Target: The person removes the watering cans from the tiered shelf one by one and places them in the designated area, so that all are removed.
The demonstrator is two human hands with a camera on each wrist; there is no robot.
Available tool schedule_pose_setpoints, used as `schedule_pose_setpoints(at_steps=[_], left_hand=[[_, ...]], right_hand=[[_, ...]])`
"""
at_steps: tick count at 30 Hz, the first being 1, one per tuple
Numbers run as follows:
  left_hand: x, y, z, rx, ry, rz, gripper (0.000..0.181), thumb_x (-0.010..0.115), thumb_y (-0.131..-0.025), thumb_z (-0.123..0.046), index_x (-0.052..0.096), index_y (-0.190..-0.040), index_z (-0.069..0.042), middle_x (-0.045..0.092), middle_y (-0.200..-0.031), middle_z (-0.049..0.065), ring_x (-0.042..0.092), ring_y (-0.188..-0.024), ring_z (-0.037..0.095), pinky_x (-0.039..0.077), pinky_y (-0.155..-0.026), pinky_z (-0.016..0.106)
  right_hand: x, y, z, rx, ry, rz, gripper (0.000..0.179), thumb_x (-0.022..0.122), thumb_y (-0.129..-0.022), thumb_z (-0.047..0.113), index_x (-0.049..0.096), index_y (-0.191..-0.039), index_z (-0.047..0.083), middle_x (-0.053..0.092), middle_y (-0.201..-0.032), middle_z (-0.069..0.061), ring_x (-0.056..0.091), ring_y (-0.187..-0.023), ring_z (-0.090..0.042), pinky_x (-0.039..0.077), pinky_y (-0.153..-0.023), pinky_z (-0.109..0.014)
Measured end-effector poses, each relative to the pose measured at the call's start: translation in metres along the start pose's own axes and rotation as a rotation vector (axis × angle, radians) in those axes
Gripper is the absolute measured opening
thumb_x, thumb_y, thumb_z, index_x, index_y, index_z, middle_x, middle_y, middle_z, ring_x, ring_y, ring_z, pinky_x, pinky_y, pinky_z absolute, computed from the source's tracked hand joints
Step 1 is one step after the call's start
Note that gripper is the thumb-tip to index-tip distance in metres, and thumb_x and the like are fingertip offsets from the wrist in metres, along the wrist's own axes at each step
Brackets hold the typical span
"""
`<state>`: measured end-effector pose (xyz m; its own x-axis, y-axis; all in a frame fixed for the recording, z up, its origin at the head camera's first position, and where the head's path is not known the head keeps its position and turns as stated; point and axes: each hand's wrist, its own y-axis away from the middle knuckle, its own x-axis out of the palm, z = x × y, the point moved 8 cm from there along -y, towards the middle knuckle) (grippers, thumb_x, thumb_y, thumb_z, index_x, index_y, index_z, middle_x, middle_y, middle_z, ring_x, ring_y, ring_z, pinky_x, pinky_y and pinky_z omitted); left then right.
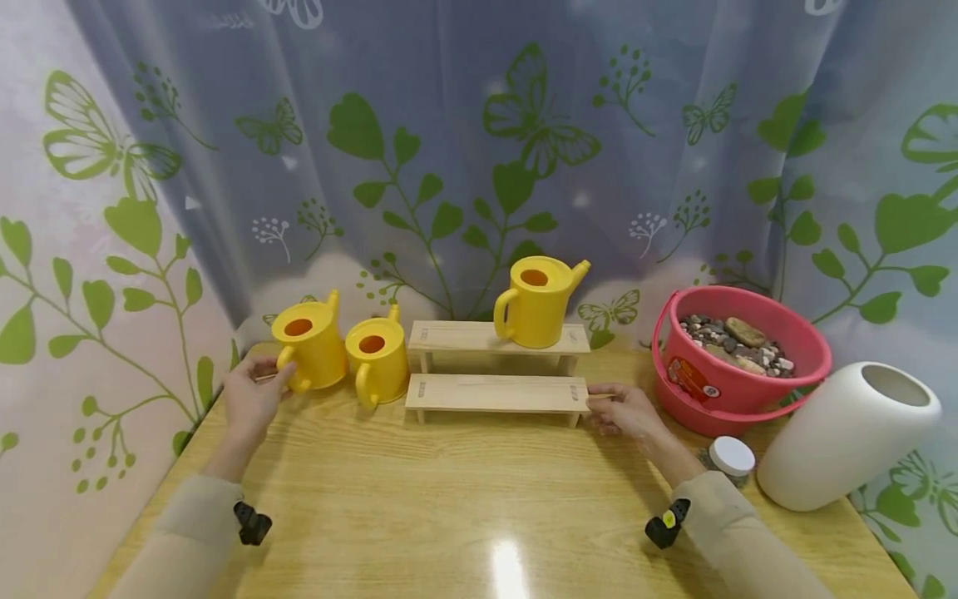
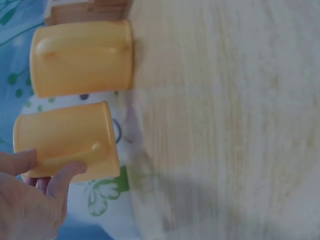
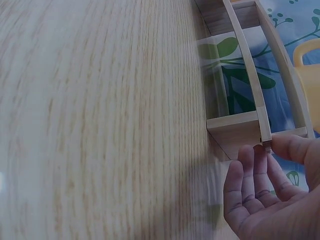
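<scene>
Three yellow watering cans are in the head view. My left hand is at the leftmost watering can, its thumb and fingers at the handle in the left wrist view. A second watering can stands close to its right. In the middle is a two-tier wooden stand; the third watering can sits upright on its upper tier. My right hand pinches the right end of the lower tier, thumb above and fingers curled below, as the right wrist view shows.
A pink bucket of pebbles stands on the right. Beside it are a small jar with a white lid and a tall white vase, which looks tilted. A patterned curtain hangs behind the wooden table.
</scene>
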<state>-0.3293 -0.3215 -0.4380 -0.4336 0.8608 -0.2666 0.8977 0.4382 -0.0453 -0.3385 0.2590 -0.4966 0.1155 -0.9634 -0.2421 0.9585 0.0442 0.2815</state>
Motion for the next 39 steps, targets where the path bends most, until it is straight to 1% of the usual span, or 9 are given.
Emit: schedule_pose_setpoints(at_steps=[5,12,18,22,24,28,33,36,39], left_hand=[[0.005,0.004,0.005,0.01,-0.027,-0.003,0.034,0.075,-0.099,-0.014,0.062,-0.123,0.006,0.062,-0.098,-0.004,0.066,-0.073,-0.006,0.066,-0.069,0.02],[0.005,0.005,0.013,-0.005,-0.059,-0.018,0.032,0.077,-0.097,-0.012,0.064,-0.121,0.005,0.064,-0.098,-0.001,0.065,-0.072,-0.003,0.066,-0.066,0.023],[0.01,0.009,0.018,-0.043,-0.051,0.069,0.034,0.075,-0.099,-0.015,0.06,-0.124,0.003,0.061,-0.104,0.0,0.065,-0.081,0.001,0.067,-0.074,0.024],[0.014,0.012,0.018,-0.048,-0.046,0.133,0.037,0.074,-0.1,-0.014,0.057,-0.127,0.006,0.062,-0.108,0.004,0.065,-0.084,0.001,0.067,-0.077,0.023],[0.014,0.012,0.017,-0.039,-0.072,0.145,0.041,0.073,-0.1,-0.016,0.057,-0.13,0.006,0.063,-0.11,0.005,0.064,-0.084,-0.001,0.066,-0.076,0.02],[0.007,0.009,0.007,-0.019,-0.093,0.102,0.046,0.073,-0.101,-0.025,0.059,-0.135,0.003,0.064,-0.113,0.001,0.061,-0.084,-0.005,0.062,-0.076,0.014],[0.0,0.003,-0.019,0.017,0.025,0.04,0.043,0.069,-0.103,-0.022,0.06,-0.136,0.004,0.061,-0.108,-0.006,0.065,-0.086,-0.003,0.064,-0.079,0.015],[0.001,0.0,-0.035,0.028,0.064,0.033,0.04,0.069,-0.103,-0.022,0.061,-0.134,0.001,0.06,-0.105,-0.011,0.067,-0.085,-0.001,0.064,-0.079,0.015],[0.011,0.0,-0.052,0.053,0.077,0.056,0.039,0.069,-0.103,-0.025,0.061,-0.134,-0.001,0.06,-0.105,-0.012,0.069,-0.085,-0.001,0.064,-0.08,0.016]], right_hand=[[0.0,0.0,0.001,0.001,-0.004,-0.007,0.046,0.064,-0.104,0.013,0.054,-0.144,-0.008,0.076,-0.086,0.001,0.07,-0.074,-0.008,0.061,-0.065,-0.023],[0.002,0.0,-0.001,0.004,-0.005,0.011,0.048,0.064,-0.104,0.014,0.052,-0.145,-0.009,0.075,-0.086,0.002,0.07,-0.073,-0.007,0.062,-0.066,-0.023],[0.003,0.001,0.001,0.0,-0.015,0.015,0.049,0.065,-0.105,0.014,0.052,-0.146,-0.009,0.075,-0.086,0.002,0.07,-0.074,-0.008,0.061,-0.065,-0.022],[0.002,0.001,0.001,-0.002,0.002,0.005,0.049,0.065,-0.104,0.014,0.053,-0.146,-0.009,0.075,-0.088,0.002,0.07,-0.074,-0.008,0.061,-0.065,-0.023],[0.002,0.0,0.0,0.0,0.002,-0.002,0.049,0.065,-0.104,0.014,0.053,-0.146,-0.008,0.075,-0.089,0.001,0.07,-0.074,-0.008,0.061,-0.065,-0.023],[0.002,-0.002,0.0,0.001,0.0,-0.005,0.048,0.065,-0.104,0.014,0.053,-0.145,-0.008,0.074,-0.091,0.0,0.069,-0.074,-0.008,0.061,-0.065,-0.022],[0.002,-0.001,-0.001,-0.009,0.002,0.002,0.049,0.065,-0.104,0.014,0.052,-0.146,-0.009,0.074,-0.091,0.003,0.071,-0.075,-0.008,0.061,-0.065,-0.023],[0.002,-0.001,-0.002,-0.01,-0.002,0.007,0.05,0.064,-0.105,0.014,0.052,-0.147,-0.009,0.074,-0.092,0.005,0.071,-0.076,-0.008,0.061,-0.066,-0.023],[0.002,-0.001,-0.001,-0.015,-0.001,0.004,0.05,0.065,-0.105,0.014,0.052,-0.147,-0.009,0.073,-0.094,0.007,0.072,-0.076,-0.008,0.062,-0.066,-0.023]])
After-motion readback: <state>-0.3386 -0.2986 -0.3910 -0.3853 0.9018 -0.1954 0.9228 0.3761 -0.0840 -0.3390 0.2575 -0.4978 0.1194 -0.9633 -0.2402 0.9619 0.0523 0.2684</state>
